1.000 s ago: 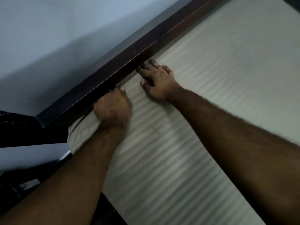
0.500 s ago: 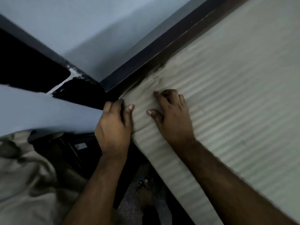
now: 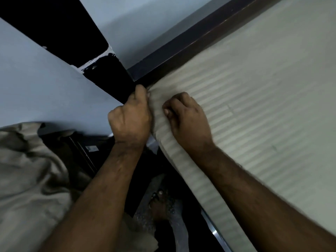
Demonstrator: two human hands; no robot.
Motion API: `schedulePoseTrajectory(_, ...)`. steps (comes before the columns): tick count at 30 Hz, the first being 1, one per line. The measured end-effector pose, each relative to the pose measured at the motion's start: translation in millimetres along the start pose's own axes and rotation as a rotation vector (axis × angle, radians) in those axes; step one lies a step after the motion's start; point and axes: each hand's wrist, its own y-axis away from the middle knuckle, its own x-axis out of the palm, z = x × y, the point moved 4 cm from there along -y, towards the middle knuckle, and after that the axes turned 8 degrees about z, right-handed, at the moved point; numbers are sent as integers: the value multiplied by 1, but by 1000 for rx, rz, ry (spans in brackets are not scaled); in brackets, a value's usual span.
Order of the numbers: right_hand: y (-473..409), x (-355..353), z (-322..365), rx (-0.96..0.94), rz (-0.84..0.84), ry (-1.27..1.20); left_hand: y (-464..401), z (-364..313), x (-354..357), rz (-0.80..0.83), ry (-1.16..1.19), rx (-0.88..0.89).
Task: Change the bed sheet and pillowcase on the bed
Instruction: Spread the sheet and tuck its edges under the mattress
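The striped sheet (image 3: 254, 91) lies spread flat over the bed, covering its top from the near corner out to the right edge of the view, with its stripes running across. At the corner the fabric bunches slightly where both hands meet it. The left hand (image 3: 131, 115) is curled into a fist at the side of the corner, fingers closed on the sheet edge and pressed against the mattress side. The right hand (image 3: 187, 115) rests on top just beside it, fingers bent and pinching the fabric near the corner (the two hands nearly touch). A dark wooden frame (image 3: 190, 44) runs along the far side of the sheet, against a pale wall (image 3: 138, 20). Below left, a crumpled beige cloth (image 3: 31, 175) lies heaped beside the bed. A bare foot (image 3: 160, 204) stands on the floor between the arms
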Motion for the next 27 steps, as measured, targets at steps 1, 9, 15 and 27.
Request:
schedulePoseTrajectory(1,7,3,2,-20,-3,-4,1,3,-2,-11,-25,-1)
schedulePoseTrajectory(9,32,34,15,-22,214,317,-2,-3,9,74,-39,-74)
schedulePoseTrajectory(15,13,10,6,-196,183,-73,18,7,13,76,141,16)
schedulePoseTrajectory(27,104,-23,-85,923,-130,302,60,-45,29,286,241,16)
